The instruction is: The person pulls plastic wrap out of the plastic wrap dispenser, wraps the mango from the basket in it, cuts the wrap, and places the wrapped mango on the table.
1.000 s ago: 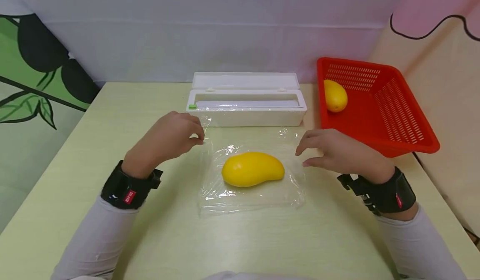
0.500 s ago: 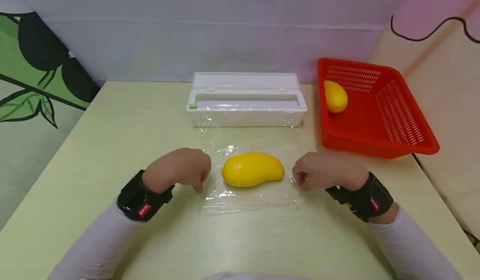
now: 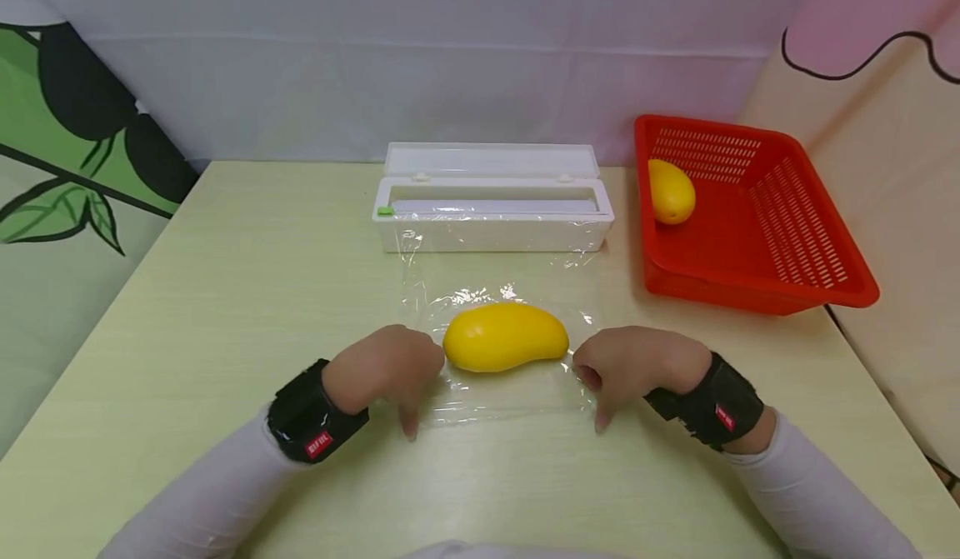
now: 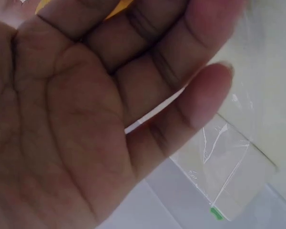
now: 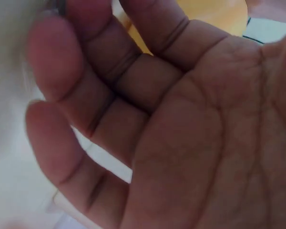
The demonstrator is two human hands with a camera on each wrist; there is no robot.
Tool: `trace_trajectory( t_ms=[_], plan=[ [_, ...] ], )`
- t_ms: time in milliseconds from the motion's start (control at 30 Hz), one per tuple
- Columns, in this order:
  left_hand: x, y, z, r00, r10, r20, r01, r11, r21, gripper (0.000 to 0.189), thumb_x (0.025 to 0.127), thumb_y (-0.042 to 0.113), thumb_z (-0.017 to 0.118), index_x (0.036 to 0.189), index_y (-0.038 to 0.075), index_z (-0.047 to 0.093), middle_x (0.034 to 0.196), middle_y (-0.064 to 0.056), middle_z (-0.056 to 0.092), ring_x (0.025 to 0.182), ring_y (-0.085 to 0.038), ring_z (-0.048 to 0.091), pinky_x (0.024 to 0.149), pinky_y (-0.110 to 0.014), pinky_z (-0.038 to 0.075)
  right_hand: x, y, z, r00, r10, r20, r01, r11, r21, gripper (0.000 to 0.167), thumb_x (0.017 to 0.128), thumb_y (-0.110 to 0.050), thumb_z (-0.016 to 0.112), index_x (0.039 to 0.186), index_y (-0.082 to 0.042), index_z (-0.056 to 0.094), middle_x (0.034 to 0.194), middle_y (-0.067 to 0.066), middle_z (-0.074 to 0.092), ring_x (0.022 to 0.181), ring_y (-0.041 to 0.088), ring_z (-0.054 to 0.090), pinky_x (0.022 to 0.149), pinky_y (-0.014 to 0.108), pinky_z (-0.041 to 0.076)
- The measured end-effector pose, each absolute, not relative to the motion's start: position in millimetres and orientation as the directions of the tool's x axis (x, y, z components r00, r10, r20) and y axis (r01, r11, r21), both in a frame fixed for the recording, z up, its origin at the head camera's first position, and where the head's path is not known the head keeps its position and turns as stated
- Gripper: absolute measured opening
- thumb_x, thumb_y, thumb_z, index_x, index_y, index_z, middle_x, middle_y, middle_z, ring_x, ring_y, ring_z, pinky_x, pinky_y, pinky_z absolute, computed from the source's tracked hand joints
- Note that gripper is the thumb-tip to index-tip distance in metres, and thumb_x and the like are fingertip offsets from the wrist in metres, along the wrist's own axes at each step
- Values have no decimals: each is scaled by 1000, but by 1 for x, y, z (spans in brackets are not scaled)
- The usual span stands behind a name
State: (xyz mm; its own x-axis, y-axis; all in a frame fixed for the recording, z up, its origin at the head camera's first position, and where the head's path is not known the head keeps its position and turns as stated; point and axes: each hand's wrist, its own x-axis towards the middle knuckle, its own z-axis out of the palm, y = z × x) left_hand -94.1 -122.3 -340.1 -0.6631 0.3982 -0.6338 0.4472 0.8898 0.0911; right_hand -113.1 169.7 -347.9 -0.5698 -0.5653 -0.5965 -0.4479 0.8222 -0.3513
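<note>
Glossy clear plastic film point(image 3: 510, 394), smooth mango point(image 3: 506, 337)

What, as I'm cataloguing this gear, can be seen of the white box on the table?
The white box is long, low and plastic-looking, standing level near the far edge of the table, left of the red basket. Its lid is open, tipped back. A pale roll lies in its opening, with a small green piece at the left front corner. Clear film runs over the front toward the person. The left hand and right hand are apart from it.

Left grip point(image 3: 388, 367), right grip point(image 3: 637, 363) loosely curved
</note>
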Motion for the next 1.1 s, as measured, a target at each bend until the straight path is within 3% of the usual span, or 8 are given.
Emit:
trace_trajectory(
  t_ms=[200, 333, 433, 567, 767, 833, 1100],
  plan=[
    [-86, -120, -342, -675, 428, -602, 537, 843, -3, 51, 53, 40, 98, 74, 18, 58, 67, 6, 56, 68, -15, 51, 72, -32, 39, -113, 168, -349, -554, -578, -600, -484, 809, -333, 34, 71, -23, 89, 74, -18, 56, 67, -5, 49, 68, 15, 48, 63, 30, 38],
    [-80, -118, -340, -672, 442, -595, 593, 802, -74, 56, 49, 45, 98, 78, 19, 58, 67, 8, 54, 68, -13, 49, 83, -36, 37, -114, 170, -348, -540, -606, -584, -501, 789, -355, 28, 74, -10, 82, 70, -19, 56, 65, -7, 48, 65, 14, 46, 61, 28, 37],
    [-77, -118, -337, -674, 436, -596, 592, 801, -84, 47, 55, 34, 97, 76, 18, 58, 65, 7, 53, 66, -14, 49, 92, -40, 37, -115, 172, -348, -537, -622, -569, -508, 778, -371, 28, 75, -3, 76, 67, -19, 55, 62, -8, 45, 62, 13, 44, 59, 27, 34],
    [-77, -120, -334, -673, 441, -594, 595, 799, -82, 33, 62, 14, 88, 70, 17, 56, 60, 6, 48, 60, -14, 45, 92, -41, 38, -117, 175, -348, -536, -633, -559, -501, 771, -394, 29, 76, 2, 71, 65, -19, 55, 62, -8, 43, 62, 13, 43, 59, 27, 33],
    [-80, -126, -330, -683, 450, -575, 583, 810, -60, 21, 73, 8, 74, 72, 14, 54, 61, 4, 41, 61, -15, 44, 99, -47, 38, -120, 177, -346, -540, -627, -561, -486, 777, -401, 27, 79, 2, 70, 67, -19, 56, 63, -6, 43, 63, 14, 42, 59, 28, 35],
    [-80, -128, -328, -692, 455, -561, 573, 818, -42, 18, 76, 9, 71, 73, 13, 54, 61, 3, 43, 62, -16, 45, 99, -48, 38, -121, 178, -345, -545, -624, -560, -486, 779, -396, 28, 80, 2, 69, 67, -19, 56, 62, -6, 43, 63, 14, 42, 59, 28, 35],
    [-86, -137, -322, -712, 493, -499, 582, 813, -27, 20, 81, 9, 71, 73, 12, 54, 62, 2, 46, 62, -16, 43, 84, -41, 39, -124, 182, -342, -567, -617, -545, -489, 785, -379, 26, 81, 2, 70, 69, -19, 59, 64, -6, 47, 64, 14, 45, 58, 27, 36]
  ],
)
